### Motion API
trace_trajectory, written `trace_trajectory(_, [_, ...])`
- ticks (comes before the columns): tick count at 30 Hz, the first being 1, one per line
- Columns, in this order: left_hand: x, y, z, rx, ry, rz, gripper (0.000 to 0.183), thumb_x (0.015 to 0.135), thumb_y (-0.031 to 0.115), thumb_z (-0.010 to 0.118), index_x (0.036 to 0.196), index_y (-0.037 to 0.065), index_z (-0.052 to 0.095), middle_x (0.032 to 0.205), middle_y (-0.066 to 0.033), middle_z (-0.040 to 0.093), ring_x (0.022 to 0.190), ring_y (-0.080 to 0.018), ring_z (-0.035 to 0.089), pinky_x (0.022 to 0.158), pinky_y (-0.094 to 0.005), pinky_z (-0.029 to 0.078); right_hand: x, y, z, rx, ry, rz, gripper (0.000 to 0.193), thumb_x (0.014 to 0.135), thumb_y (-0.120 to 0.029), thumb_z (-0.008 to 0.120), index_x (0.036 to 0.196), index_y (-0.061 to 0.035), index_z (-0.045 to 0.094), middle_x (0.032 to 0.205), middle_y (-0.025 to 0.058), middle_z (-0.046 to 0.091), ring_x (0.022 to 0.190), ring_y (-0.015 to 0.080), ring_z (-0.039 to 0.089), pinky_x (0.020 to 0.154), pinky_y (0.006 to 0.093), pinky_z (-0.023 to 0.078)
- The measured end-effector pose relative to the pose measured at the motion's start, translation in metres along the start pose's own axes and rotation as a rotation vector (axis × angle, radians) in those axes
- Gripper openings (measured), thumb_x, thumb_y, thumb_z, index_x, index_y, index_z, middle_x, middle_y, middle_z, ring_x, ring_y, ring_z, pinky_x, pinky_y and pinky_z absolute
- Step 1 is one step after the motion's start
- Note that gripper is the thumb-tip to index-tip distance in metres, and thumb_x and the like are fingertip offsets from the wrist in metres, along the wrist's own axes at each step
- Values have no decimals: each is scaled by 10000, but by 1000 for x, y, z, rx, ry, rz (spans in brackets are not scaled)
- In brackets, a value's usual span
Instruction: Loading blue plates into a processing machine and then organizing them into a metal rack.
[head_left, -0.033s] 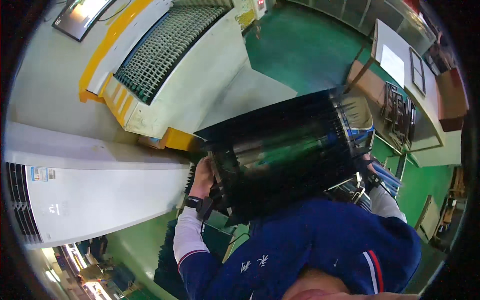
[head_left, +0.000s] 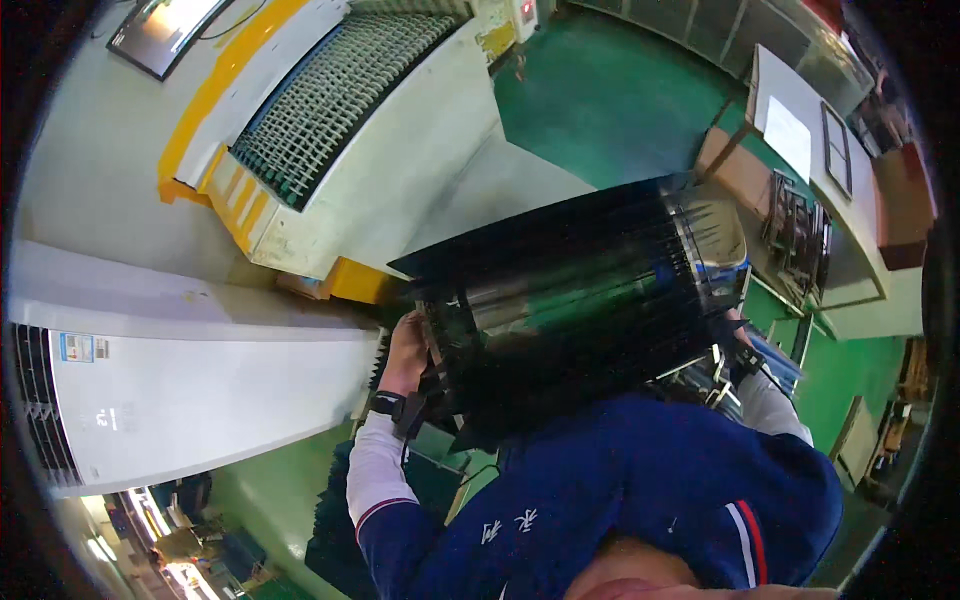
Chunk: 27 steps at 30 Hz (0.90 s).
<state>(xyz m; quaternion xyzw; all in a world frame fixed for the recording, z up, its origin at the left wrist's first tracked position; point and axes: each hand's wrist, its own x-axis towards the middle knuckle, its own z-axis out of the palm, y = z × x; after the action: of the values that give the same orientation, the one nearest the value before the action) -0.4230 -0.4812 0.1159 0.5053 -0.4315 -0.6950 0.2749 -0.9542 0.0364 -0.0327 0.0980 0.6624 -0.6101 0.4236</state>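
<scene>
I hold a big stack of thin, glossy black sheets (head_left: pixel 590 300) crosswise against my chest, its edges fanned out like ribs. My left hand (head_left: pixel 403 350) grips the stack's left end, with a black band on the wrist (head_left: pixel 386 404). My right hand (head_left: pixel 738 335) clasps the right end and is mostly hidden behind the sheets; only its white cuff (head_left: pixel 775 400) shows well. Blue jacket sleeves with white cuffs come in from the lower edge.
A white machine with yellow trim and a green mesh conveyor (head_left: pixel 330 100) stands ahead on the left. A tall white cabinet unit (head_left: pixel 170 390) is close at my left. Green floor (head_left: pixel 620 100) lies ahead. A desk (head_left: pixel 800 130) and racks of dark trays (head_left: pixel 800 230) are on the right.
</scene>
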Motion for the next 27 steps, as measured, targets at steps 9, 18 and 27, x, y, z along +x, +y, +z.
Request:
trace_trajectory(9, [86,55,-31,-408,-244,-226,164,959,182,488,924,91,620,838,-18,654,765,-142,646,650,-285,520,68,-68,91,-27,-52,-22,270,879,-277,627,1061,-80,660,795,45,672,673,188,626,574,319,496])
trace_trajectory(18, [137,32,-70,-28,-89,-66,295,865,-30,445,1114,16,597,1042,-91,656,931,-205,645,834,-309,516,173,-144,202,-19,-167,-52,258,888,-263,626,1052,-66,659,793,37,672,672,177,624,575,308,496])
trace_trajectory(27, [159,50,-64,119,9,-102,422,795,-93,508,1206,-11,556,1147,-107,635,1060,-209,606,881,-314,492,306,-217,328,-123,-320,0,265,902,-261,613,1060,-52,652,825,32,669,714,171,617,611,302,489])
